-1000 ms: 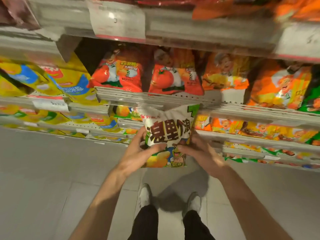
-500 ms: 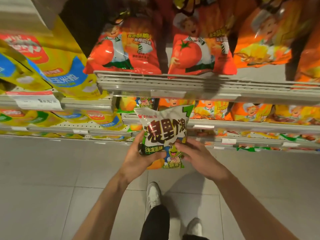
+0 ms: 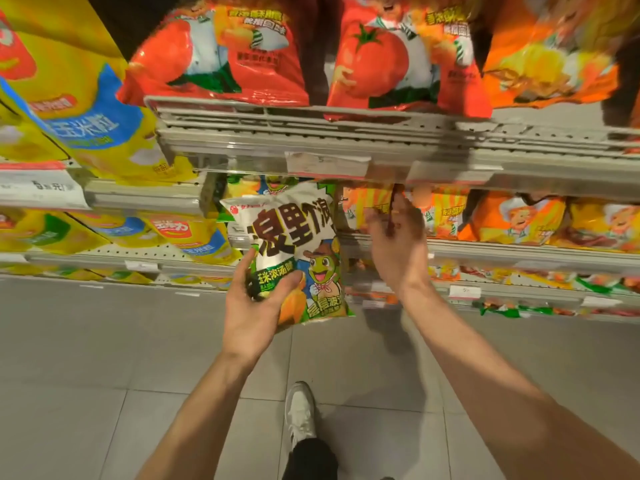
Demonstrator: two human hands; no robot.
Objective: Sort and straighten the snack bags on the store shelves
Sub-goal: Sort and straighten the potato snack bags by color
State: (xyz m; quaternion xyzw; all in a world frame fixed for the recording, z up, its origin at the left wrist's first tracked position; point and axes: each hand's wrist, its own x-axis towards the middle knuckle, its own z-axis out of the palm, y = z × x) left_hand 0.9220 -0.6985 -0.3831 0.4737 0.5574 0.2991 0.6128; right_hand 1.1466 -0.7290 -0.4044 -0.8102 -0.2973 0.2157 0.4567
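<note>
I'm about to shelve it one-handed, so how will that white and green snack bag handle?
The white and green snack bag looks puffed, so probably light. Its glossy film may slip in the left hand, which grips only its lower corner. The unsupported top may flop.

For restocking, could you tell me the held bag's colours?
White with black lettering and green edges, on the bag in the head view.
</note>
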